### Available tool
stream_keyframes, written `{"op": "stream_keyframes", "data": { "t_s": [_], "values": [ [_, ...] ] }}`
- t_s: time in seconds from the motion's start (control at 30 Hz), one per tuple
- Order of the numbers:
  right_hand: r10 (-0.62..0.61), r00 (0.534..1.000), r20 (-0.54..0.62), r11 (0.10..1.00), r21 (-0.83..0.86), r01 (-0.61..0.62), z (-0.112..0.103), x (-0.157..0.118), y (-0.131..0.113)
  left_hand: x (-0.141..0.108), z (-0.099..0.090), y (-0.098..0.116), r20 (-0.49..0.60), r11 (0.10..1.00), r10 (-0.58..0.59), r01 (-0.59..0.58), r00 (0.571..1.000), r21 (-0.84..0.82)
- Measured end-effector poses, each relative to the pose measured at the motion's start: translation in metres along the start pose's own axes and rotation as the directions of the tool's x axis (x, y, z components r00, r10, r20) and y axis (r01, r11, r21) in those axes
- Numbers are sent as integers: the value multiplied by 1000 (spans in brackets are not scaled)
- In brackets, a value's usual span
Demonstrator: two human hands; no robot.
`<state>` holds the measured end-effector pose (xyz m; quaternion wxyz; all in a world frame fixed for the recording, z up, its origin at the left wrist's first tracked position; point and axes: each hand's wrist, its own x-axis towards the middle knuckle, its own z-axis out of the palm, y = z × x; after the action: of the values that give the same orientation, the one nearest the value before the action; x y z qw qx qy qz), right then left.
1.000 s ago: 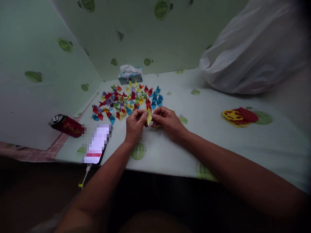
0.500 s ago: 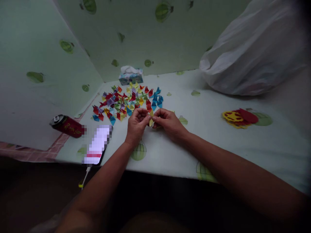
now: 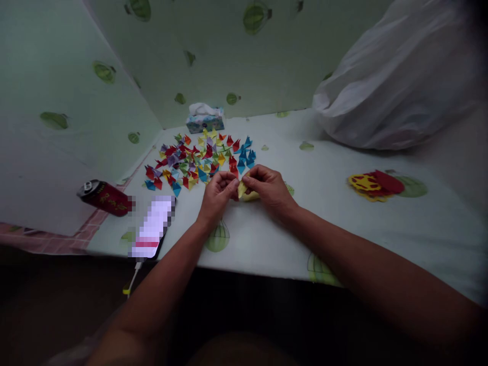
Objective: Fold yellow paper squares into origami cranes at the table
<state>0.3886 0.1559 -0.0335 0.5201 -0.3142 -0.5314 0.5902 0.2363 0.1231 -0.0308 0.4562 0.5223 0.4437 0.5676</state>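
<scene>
A small yellow folded paper (image 3: 241,190) is pinched between both hands above the front middle of the table. My left hand (image 3: 220,197) has thumb and fingers closed on its left side. On its other side my right hand (image 3: 270,191) grips it with thumb and forefinger, the other fingers curled. The fingertips hide part of the paper. Just beyond my hands lie many small folded paper pieces (image 3: 190,160) in red, blue, yellow, green and purple.
A tissue box (image 3: 206,122) stands at the back. To the left are a dark red can (image 3: 107,197), lying tilted, and a phone (image 3: 154,226) with a cable. Red and yellow cutouts (image 3: 371,185) lie right, below a large white plastic bag (image 3: 389,86).
My right hand has shifted slightly to the right and its fingers have risen a little. The yellow paper has turned and is now more covered by the fingers.
</scene>
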Motion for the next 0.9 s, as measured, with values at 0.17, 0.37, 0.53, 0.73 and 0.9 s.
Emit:
{"op": "stream_keyframes", "data": {
  "t_s": [0.17, 0.37, 0.53, 0.73, 0.9],
  "values": [
    [-49, 997, -62, 999, -25, 48, 2, -1, -1, -1, 0, 0, 51, 995, -96, 95, 994, 6],
    [-49, 994, -93, 999, -23, 47, 3, -1, 2, -1, 1, -2, 52, 998, -55, 57, 997, -27],
    [-46, 990, -134, 998, 46, 52, 4, 0, 7, 0, 4, -1, 8, 999, 47, -47, 999, -5],
    [15, 994, -109, 996, 86, -5, 7, -5, 3, 0, 3, -1, -54, 994, 95, -92, 994, 50],
    [54, 995, -80, 998, 30, -52, 8, -7, 0, 0, 2, 1, -128, 989, 124, -112, 984, 100]
  ]
}}
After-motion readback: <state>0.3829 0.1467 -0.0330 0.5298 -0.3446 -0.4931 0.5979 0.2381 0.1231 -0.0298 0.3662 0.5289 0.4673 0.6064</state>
